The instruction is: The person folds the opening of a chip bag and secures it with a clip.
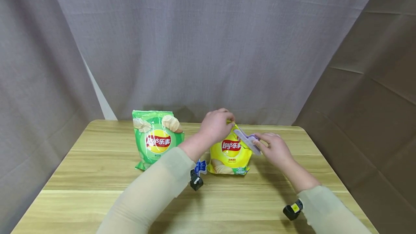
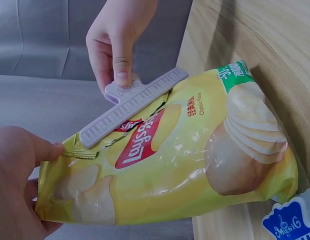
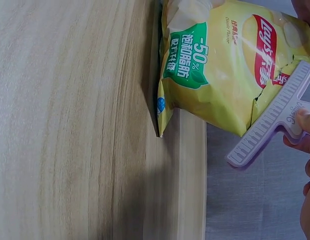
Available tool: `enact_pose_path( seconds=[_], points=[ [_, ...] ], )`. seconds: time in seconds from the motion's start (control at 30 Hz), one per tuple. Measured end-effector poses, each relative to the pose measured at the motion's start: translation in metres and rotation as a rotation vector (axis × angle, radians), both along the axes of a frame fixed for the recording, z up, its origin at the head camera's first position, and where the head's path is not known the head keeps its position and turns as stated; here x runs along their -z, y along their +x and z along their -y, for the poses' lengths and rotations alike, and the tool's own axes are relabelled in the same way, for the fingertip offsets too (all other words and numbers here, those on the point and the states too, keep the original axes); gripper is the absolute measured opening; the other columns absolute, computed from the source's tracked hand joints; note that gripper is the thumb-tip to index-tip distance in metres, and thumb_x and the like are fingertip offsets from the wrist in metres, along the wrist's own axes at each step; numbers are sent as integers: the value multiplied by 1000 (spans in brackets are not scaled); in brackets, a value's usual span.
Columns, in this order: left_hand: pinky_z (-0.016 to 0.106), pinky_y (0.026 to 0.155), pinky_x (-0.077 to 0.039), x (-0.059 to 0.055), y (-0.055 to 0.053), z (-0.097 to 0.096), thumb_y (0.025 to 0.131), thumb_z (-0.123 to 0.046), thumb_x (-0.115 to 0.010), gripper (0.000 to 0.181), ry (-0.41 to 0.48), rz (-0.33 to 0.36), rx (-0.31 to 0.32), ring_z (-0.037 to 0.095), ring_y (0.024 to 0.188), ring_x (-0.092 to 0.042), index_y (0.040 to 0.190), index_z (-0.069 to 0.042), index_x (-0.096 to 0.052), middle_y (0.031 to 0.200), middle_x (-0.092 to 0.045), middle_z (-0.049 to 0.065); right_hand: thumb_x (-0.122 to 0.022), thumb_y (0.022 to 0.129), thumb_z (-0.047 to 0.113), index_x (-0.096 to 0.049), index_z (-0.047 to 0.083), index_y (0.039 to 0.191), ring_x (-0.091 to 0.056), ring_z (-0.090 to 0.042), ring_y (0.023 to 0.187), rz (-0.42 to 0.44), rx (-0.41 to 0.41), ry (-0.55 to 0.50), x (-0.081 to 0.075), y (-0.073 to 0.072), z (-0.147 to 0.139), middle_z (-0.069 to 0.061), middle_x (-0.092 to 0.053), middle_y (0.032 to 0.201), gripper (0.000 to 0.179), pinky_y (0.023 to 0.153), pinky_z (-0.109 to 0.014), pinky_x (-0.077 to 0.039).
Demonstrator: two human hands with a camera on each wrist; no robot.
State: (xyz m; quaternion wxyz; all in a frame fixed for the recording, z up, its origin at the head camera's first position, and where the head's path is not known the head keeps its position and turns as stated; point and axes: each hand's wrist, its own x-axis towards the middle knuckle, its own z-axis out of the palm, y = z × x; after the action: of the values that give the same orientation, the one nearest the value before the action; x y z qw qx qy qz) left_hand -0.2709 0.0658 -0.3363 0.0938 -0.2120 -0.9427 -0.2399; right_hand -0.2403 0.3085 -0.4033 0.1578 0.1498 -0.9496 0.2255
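A yellow Lay's chip bag (image 1: 231, 158) stands on the wooden table, its top right corner folded down. Across that fold lies a light purple bag clip (image 2: 137, 106) with a ridged bar and the word "Music" on its handle. My right hand (image 1: 274, 148) pinches the clip's handle between thumb and fingers. At the bag's upper left corner, my left hand (image 1: 217, 124) pinches the top edge. In the left wrist view the left thumb sits right beside one end of the clip. The right wrist view has the clip's other end jutting past the bag's side.
A green Lay's chip bag (image 1: 158, 142) stands on the left of the table (image 1: 97, 180). A blue and white Music clip (image 1: 200, 167) lies between the two bags, partly behind the left wrist camera. Grey curtain (image 1: 208, 46) hangs behind the table; brown cloth borders the right.
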Motion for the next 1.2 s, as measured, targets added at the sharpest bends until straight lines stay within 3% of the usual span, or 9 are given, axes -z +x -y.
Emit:
enact_pose_path(
  seconds=[0.6,1.2],
  points=[
    [39,106,-39,1,-4,3,100,-32,-57,18,34,-19,1,16,119,-58,111,-23,-70,127,-63,-5,-69,94,23,-70,5,122,-61,-36,106,-13,-28,5,1,2,-1,-16,-70,115,32,88,-54,-48],
    [39,104,-39,1,-3,3,101,-34,-58,21,10,-30,9,15,118,-58,114,-23,-69,127,-63,-5,-71,93,21,-71,4,120,-62,-36,104,-41,-16,-47,-4,1,7,-16,-70,114,32,87,-53,-49]
  ],
)
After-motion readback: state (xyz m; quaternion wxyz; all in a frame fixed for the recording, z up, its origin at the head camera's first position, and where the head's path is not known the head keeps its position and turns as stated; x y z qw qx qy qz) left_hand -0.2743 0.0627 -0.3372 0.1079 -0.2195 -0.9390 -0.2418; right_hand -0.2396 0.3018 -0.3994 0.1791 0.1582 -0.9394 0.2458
